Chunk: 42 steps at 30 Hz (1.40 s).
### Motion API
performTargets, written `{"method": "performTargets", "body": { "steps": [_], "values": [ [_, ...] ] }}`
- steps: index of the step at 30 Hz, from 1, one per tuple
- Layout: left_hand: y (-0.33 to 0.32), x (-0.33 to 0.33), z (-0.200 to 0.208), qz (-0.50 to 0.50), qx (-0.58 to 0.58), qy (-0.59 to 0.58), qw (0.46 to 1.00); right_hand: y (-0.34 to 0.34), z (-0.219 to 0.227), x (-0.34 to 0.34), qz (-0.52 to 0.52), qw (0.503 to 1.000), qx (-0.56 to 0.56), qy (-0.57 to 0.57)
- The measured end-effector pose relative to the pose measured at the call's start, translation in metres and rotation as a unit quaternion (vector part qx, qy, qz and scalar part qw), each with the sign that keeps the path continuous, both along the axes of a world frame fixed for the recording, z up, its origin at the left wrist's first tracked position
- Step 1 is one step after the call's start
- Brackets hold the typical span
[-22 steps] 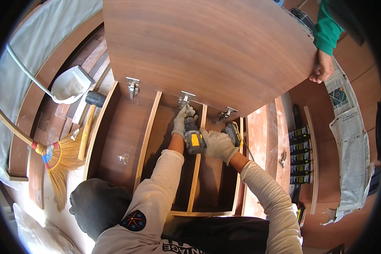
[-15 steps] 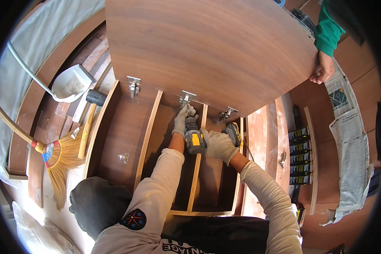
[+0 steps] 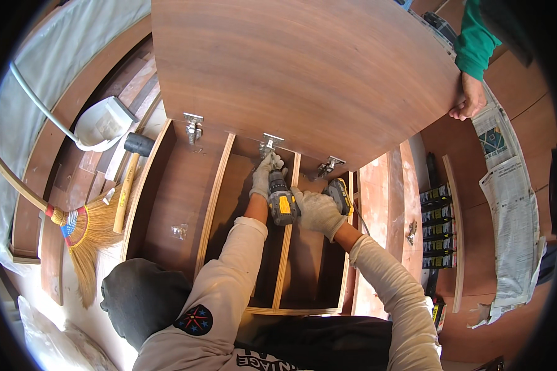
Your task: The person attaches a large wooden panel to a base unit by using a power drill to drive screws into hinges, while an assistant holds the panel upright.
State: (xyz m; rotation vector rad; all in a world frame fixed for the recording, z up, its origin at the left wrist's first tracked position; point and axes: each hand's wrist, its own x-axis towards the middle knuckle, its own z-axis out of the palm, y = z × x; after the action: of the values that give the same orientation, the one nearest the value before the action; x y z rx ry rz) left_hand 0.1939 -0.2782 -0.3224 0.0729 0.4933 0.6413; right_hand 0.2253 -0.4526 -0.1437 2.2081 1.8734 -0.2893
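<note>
My right hand (image 3: 319,211), in a pale work glove, is closed around the grip of a grey and yellow cordless drill (image 3: 283,207). The drill points toward the middle metal hinge (image 3: 270,143), where a wooden panel (image 3: 303,68) meets a divided wooden cabinet (image 3: 229,185). My left hand (image 3: 262,176), gloved too, is at the drill's front end just below that hinge, its fingers closed together. What those fingers pinch is hidden. Similar hinges sit to the left (image 3: 193,127) and to the right (image 3: 330,166) along the panel's edge.
At right, a co-worker's hand (image 3: 469,99) touches the panel's corner. Left of the cabinet are a mallet (image 3: 129,185), a straw broom (image 3: 93,232) and a white dustpan (image 3: 105,123). A small clear packet (image 3: 179,231) lies inside the cabinet. Newspaper (image 3: 510,204) covers flooring at right.
The whole view has shifted very slightly. Both hands, the drill and the panel keep their places relative to each other.
</note>
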Motion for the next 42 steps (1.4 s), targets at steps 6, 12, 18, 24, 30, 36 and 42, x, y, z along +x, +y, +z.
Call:
{"method": "performTargets", "body": {
  "steps": [6, 12, 18, 24, 30, 36, 42],
  "values": [
    [-0.008, -0.007, 0.010, 0.006, 0.037, -0.037, 0.999, -0.004, -0.005, -0.001, -0.022, 1.000, 0.006, -0.004],
    [-0.005, -0.015, 0.020, -0.006, 0.002, -0.047, 0.999, -0.001, 0.006, -0.004, -0.020, 1.000, -0.020, -0.007],
    [0.000, -0.012, 0.018, -0.032, 0.017, -0.044, 0.998, -0.002, 0.007, -0.005, -0.021, 1.000, -0.012, -0.001],
    [0.008, -0.017, 0.015, -0.045, 0.012, -0.061, 0.997, 0.000, 0.003, -0.005, -0.017, 1.000, -0.003, 0.021],
    [0.004, -0.013, 0.027, -0.051, -0.003, -0.003, 0.999, -0.008, -0.005, -0.001, -0.002, 1.000, 0.020, -0.017],
    [0.012, -0.011, 0.023, -0.058, 0.003, 0.004, 0.998, -0.001, 0.014, -0.008, -0.030, 0.999, -0.011, 0.028],
    [0.014, -0.010, 0.021, -0.059, 0.001, 0.002, 0.998, -0.003, 0.013, -0.008, -0.035, 0.999, -0.007, 0.026]
  ]
}}
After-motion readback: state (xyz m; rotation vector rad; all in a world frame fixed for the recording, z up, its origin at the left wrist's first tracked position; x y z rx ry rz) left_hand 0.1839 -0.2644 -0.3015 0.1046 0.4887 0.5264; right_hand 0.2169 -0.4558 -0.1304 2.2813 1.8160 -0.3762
